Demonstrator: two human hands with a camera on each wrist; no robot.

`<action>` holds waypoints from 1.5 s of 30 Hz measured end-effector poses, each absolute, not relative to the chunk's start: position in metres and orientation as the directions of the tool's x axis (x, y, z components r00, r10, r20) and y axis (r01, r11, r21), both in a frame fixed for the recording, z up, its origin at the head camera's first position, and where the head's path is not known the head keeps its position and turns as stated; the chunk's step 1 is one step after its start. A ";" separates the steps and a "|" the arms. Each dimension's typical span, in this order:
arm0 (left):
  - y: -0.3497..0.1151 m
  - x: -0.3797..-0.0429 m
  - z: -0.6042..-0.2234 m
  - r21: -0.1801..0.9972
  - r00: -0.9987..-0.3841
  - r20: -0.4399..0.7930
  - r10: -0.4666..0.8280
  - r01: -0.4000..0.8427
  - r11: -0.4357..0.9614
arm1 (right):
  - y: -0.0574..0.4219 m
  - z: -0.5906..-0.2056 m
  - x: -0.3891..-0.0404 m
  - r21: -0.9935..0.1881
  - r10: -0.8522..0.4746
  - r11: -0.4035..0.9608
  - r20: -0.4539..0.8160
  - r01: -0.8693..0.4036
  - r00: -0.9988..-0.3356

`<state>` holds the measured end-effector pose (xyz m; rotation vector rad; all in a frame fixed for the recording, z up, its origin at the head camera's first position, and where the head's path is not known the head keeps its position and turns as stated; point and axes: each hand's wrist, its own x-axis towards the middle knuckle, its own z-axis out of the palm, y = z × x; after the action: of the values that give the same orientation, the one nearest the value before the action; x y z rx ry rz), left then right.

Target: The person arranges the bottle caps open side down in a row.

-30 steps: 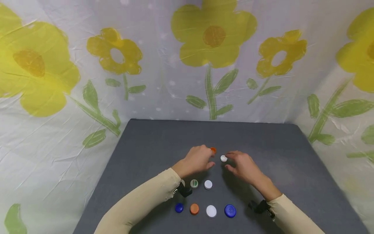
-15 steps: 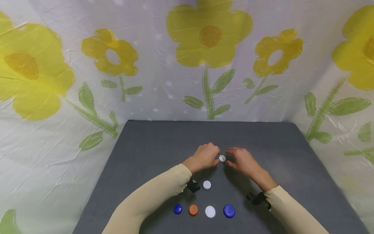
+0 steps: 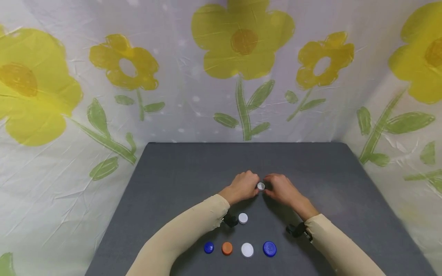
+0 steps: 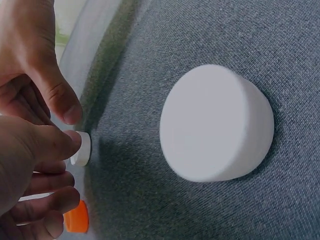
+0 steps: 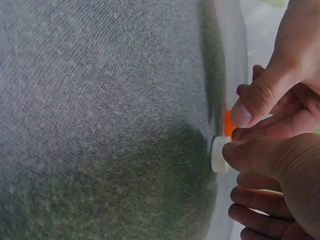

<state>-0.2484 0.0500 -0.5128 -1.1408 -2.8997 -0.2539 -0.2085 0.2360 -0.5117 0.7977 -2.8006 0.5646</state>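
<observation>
A small white bottle cap (image 3: pixel 261 186) lies hollow side up on the grey table, between both hands in the head view. My left hand (image 3: pixel 244 186) is at its left side, fingers loosely bent, thumb tip close to the rim. From the right, my right hand (image 3: pixel 280 188) reaches beside it with thumb and forefinger spread about it. Each wrist view shows the far thumb apart from the cap; whether the near thumb touches it is unclear. An orange cap (image 4: pixel 77 219) sits behind the left fingers and is hidden in the head view.
Nearer the body is another white cap (image 3: pixel 243 218). The front row has a small blue cap (image 3: pixel 208 247), an orange cap (image 3: pixel 227 248), a larger white cap (image 3: pixel 247 250) and a large blue cap (image 3: pixel 269 249). A flowered curtain (image 3: pixel 193 115) hangs behind the table.
My left hand has left the far orange cap and moved right to the small white cap. The right hand has come slightly closer to it. The left wrist now covers the green-marked cap.
</observation>
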 end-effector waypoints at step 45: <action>0.039 -0.236 -0.507 -0.002 -0.646 0.204 0.736 0.751 0.660 | 0.236 -0.514 -0.191 -0.368 -0.406 0.734 0.436 -0.571 -0.803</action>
<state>-0.2365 0.0395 -0.5068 -1.2168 -2.6883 -0.1232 -0.1914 0.2357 -0.5137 0.7590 -2.6099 0.7091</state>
